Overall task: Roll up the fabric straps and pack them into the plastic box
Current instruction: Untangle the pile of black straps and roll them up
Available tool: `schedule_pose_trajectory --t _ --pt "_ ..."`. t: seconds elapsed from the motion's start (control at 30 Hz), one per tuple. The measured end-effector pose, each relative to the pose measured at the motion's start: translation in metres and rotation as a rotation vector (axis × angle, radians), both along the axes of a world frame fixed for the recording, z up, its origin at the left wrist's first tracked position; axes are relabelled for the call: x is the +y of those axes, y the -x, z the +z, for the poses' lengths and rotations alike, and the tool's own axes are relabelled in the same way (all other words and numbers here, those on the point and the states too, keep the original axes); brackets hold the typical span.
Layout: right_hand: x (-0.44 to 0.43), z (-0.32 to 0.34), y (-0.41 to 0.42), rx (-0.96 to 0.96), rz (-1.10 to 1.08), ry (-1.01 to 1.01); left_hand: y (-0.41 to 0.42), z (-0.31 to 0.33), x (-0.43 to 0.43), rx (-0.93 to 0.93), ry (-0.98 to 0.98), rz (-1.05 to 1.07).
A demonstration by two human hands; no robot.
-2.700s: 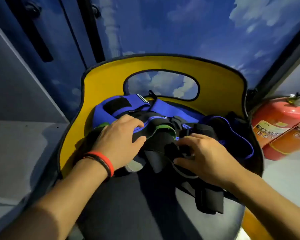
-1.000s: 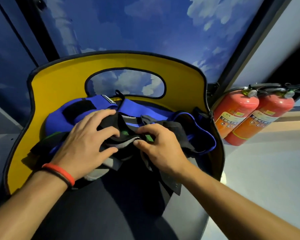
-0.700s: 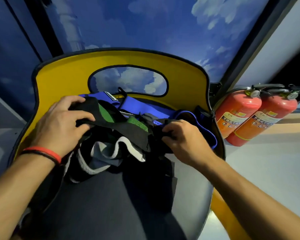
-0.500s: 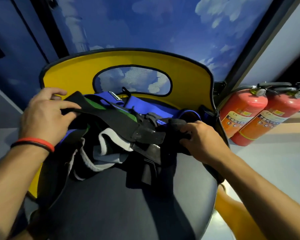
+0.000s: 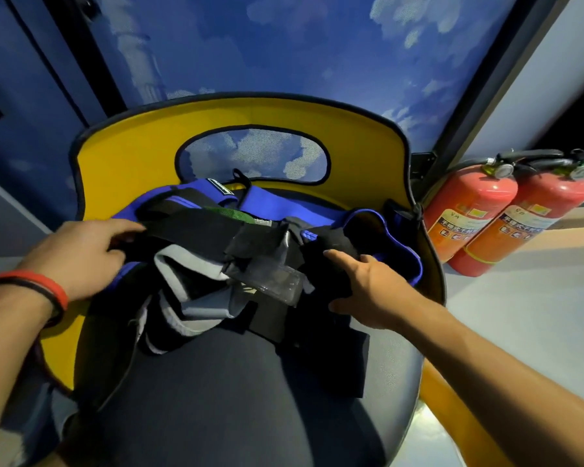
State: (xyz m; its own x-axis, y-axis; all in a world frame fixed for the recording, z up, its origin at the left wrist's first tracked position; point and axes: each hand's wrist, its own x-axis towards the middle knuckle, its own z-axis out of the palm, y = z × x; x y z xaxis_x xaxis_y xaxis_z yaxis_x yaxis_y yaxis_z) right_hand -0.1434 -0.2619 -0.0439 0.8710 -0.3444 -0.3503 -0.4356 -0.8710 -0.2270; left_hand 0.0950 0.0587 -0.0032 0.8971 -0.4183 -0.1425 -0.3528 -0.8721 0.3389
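We face a curved yellow chair (image 5: 132, 156) with a smooth dark seat. Soft blue, grey and black fabric straps (image 5: 196, 267) are heaped at the seat's twelve o'clock, with a clear rectangular plastic box (image 5: 267, 284) lying among them. At nine o'clock our left hand (image 5: 78, 254) curls round a broad black strap (image 5: 196, 227). At three o'clock our right hand (image 5: 368, 284) clasps a bunched black fold of the straps between thumb and fingers.

Both bare forearms reach in from the lower corners, the left hand (image 5: 81, 254) with fingers curled round the end of a strap (image 5: 196, 227), the right hand (image 5: 371, 288) back-up, pinching fabric (image 5: 334, 242) between thumb and outstretched fingers.
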Motion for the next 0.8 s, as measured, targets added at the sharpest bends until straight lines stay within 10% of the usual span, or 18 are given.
schedule_pose_trajectory --t 0.2,0.43,0.8 --pt "0.01 -0.012 -0.003 0.009 -0.019 -0.009 0.038 0.022 -0.023 0.311 0.073 -0.058" --pt "0.01 -0.003 0.001 -0.147 -0.103 -0.245 0.061 -0.003 -0.058 -0.006 -0.239 -0.006" --pt "0.032 0.042 0.004 -0.626 -0.176 -0.719 0.027 -0.014 -0.038 -0.114 -0.15 0.017"
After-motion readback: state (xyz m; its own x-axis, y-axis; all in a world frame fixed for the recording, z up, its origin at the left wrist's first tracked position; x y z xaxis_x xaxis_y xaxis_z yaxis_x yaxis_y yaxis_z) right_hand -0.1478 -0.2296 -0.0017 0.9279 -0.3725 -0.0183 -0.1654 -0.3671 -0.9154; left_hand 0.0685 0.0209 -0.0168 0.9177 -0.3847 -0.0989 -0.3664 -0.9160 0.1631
